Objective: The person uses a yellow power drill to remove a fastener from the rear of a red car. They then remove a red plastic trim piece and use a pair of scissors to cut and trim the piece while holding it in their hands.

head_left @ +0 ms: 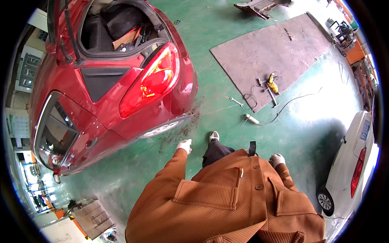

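Red hatchback (pixel 109 81) fills upper left, tailgate up, boot opening (pixel 117 28) packed w/ dark bags and a bit of cardboard; rear bumper off, big red tail lamp (pixel 152 79) facing the camera. Dark grit on green workshop floor (pixel 227 52) just beside the car's rear corner. Large brown floor mat (pixel 271 52) upper right, well apart from the car; yellow power tool (pixel 272 85) on its near edge, cord trailing off to the right, white plug block (pixel 251 118) just off the mat, spanner (pixel 236 101) on bare floor between mat and car. Grey body panel (pixel 259 7) at top edge. White car (pixel 352 166) at right edge, red lamp and rear wheel visible. Workbench clutter w/ orange bits far right, top. Grey metal crate (pixel 94 218) lower left.

Brown corduroy jacket (pixel 227 202) across bottom centre; one shoe (pixel 214 136) forward on floor.

Left hand (pixel 185 145), white glove, hanging near the car's rear corner, not touching it, holding nothing; looks loosely curled, how far open can't tell. Right hand (pixel 277 159), white glove, at the side, nothing in it, loosely curled as far as visible.

Pale posters on wall at far left, rectangular, greenish-white; detail too small.
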`<state>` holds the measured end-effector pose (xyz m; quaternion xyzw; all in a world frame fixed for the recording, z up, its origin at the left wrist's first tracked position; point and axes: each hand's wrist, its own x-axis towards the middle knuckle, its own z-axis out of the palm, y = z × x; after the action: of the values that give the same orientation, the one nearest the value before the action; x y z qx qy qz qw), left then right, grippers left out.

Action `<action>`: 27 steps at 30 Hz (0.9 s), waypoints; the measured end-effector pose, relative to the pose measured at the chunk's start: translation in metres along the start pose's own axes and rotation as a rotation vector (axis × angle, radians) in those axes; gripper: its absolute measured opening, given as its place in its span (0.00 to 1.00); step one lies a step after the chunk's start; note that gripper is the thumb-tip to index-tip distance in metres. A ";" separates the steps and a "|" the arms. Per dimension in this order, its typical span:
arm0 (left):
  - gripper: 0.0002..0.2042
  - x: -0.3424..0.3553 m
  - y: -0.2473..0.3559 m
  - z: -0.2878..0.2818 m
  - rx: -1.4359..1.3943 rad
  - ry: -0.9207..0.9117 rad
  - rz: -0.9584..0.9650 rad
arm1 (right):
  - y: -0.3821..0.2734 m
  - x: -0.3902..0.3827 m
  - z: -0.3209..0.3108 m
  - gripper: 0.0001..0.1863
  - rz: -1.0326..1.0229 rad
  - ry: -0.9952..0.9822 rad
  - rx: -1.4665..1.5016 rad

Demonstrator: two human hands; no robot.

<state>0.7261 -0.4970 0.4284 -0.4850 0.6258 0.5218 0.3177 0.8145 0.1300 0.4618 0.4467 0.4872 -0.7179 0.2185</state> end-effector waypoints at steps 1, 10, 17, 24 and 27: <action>0.24 -0.008 -0.007 0.005 -0.018 0.064 -0.010 | -0.001 0.001 0.004 0.08 0.037 0.023 0.158; 0.22 -0.036 -0.095 0.059 0.103 -0.029 0.044 | 0.049 0.014 -0.099 0.08 0.136 0.104 0.081; 0.18 -0.086 -0.110 0.102 0.083 0.036 0.074 | 0.104 -0.005 -0.164 0.03 0.237 0.268 0.054; 0.20 -0.111 -0.068 0.123 0.203 0.030 0.094 | 0.115 -0.024 -0.172 0.05 0.181 0.309 0.151; 0.20 -0.132 -0.037 0.133 0.300 0.073 0.181 | 0.146 -0.011 -0.170 0.03 0.194 0.267 0.231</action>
<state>0.7894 -0.3326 0.5008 -0.3927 0.7488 0.4311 0.3152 1.0021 0.2185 0.3762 0.6051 0.3808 -0.6788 0.1674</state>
